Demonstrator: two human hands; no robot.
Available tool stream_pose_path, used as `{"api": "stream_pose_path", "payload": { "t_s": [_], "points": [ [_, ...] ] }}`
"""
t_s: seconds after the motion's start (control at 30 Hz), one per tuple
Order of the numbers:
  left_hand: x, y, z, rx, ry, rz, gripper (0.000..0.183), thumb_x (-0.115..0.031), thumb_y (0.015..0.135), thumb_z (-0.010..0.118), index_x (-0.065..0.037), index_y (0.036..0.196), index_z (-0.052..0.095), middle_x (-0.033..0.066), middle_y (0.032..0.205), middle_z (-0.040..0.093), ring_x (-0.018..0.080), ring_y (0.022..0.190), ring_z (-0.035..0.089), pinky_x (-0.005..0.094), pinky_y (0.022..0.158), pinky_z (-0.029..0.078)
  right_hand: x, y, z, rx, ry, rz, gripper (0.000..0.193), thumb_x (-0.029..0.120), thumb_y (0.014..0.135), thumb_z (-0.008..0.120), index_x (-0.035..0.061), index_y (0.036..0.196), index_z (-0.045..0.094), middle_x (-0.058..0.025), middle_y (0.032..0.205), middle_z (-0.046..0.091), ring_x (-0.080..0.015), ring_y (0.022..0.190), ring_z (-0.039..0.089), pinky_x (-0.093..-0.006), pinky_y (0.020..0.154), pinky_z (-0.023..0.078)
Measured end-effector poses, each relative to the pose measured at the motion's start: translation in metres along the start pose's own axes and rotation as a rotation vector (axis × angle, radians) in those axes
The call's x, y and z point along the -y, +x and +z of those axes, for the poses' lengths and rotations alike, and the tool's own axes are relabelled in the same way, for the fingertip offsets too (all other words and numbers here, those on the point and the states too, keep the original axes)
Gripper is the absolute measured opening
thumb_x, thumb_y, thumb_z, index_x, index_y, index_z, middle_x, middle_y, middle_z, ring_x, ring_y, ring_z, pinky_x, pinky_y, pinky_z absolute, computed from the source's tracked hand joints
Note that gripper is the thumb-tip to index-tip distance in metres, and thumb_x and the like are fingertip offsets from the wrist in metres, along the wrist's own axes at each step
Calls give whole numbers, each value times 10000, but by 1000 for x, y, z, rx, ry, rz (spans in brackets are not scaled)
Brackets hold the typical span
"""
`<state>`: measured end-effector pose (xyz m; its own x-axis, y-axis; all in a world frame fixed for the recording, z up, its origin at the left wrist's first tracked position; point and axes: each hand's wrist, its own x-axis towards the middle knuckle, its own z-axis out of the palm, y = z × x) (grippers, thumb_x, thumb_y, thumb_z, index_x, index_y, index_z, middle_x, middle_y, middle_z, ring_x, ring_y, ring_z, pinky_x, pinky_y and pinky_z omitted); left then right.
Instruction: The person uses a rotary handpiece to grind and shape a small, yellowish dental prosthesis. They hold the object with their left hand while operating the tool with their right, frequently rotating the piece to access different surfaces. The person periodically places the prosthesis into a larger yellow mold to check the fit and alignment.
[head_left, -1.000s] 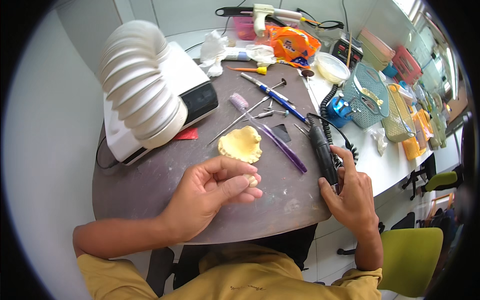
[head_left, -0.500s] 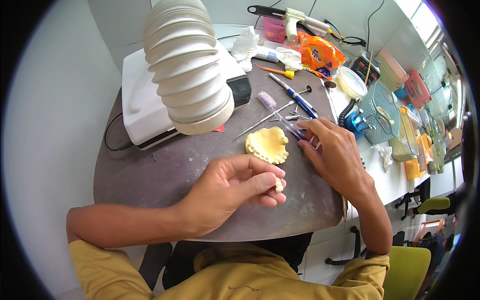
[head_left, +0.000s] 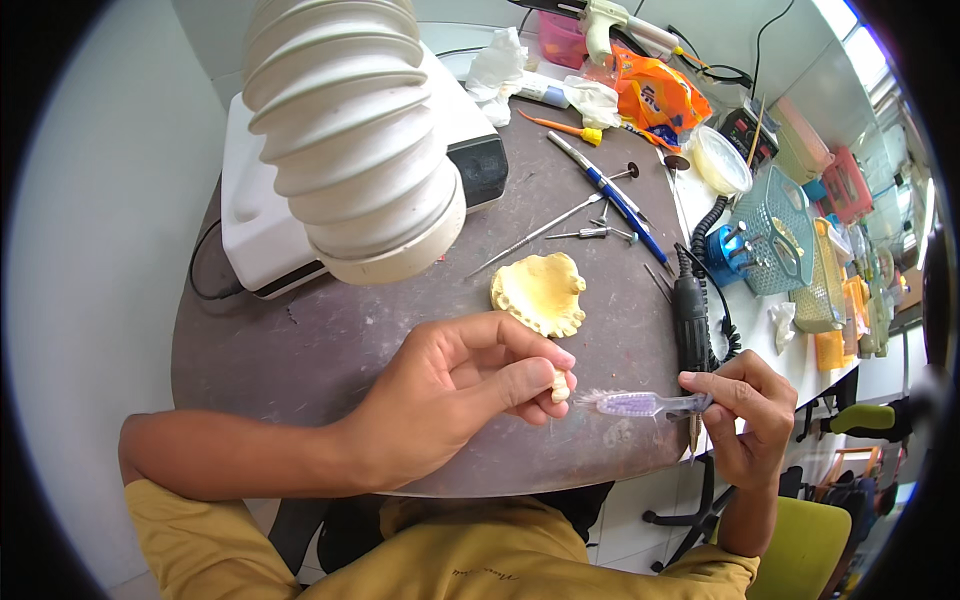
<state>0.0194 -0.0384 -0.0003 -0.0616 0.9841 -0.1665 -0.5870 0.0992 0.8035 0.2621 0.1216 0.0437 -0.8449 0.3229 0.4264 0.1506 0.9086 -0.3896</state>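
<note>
Between thumb and fingers, my left hand (head_left: 470,385) pinches a small cream dental piece (head_left: 560,386) that looks like a few joined teeth. My right hand (head_left: 750,410) grips a clear purple toothbrush (head_left: 640,403) near its handle end. The brush lies roughly level, its bristle end pointing left, close to the dental piece but apart from it. Just beyond my left fingertips a yellow plaster dental model (head_left: 540,294) rests on the dark worktable (head_left: 330,370). A black handpiece (head_left: 690,320) with a coiled cord lies behind the toothbrush, partly covered by it.
A ribbed white hose (head_left: 350,140) hangs over the left side, in front of a white machine (head_left: 250,210). Blue pen-like tools (head_left: 615,200) and a thin metal instrument (head_left: 535,235) lie beyond the model. At right stand a blue bur holder (head_left: 728,255) and a light-blue basket (head_left: 775,235).
My right hand has picked the toothbrush up off the table and brought it nearer, toward the dental piece. My left hand keeps its pinch. The view has shifted slightly.
</note>
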Motion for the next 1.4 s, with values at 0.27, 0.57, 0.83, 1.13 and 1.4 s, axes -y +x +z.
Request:
{"api": "stream_pose_path", "payload": {
  "t_s": [0.27,0.57,0.83,1.13,1.4],
  "points": [
    [-1,0,0,-28,-32,-14,152,-70,942,632,29,1057,621,142,1036,667,163,960,659,285,839,556,10,35,19,90,-19,-150,463,85,628,793,98,1089,747,-38,722,575,-155,561,532,-286,481,426],
    [1,1,-1,26,21,26,128,-43,946,617,32,1049,626,122,1013,667,155,933,647,292,834,552,-16,5,-10,-29,-164,-101,320,156,740,706,83,1045,766,-39,654,576,-133,520,516,-264,456,377],
    [2,-2,0,-51,52,70,151,-28,953,599,37,1087,620,142,1011,661,174,958,653,298,846,551,1,33,3,106,-60,-163,378,65,663,736,72,1040,766,-42,679,583,-140,542,524,-284,473,399],
    [-3,-1,-1,-15,-3,7,203,-40,953,603,31,1143,615,140,1062,650,173,942,669,284,866,553,-25,62,25,-52,-149,169,141,62,841,673,29,970,717,-88,783,609,-206,633,611,-306,576,472],
    [-12,4,-1,-40,261,119,271,-16,935,620,36,1201,601,111,1080,648,143,931,662,267,868,540,-20,107,51,-128,-312,-142,255,34,768,735,48,1020,698,-90,839,624,-279,671,624,-375,657,512]
  ]
}}
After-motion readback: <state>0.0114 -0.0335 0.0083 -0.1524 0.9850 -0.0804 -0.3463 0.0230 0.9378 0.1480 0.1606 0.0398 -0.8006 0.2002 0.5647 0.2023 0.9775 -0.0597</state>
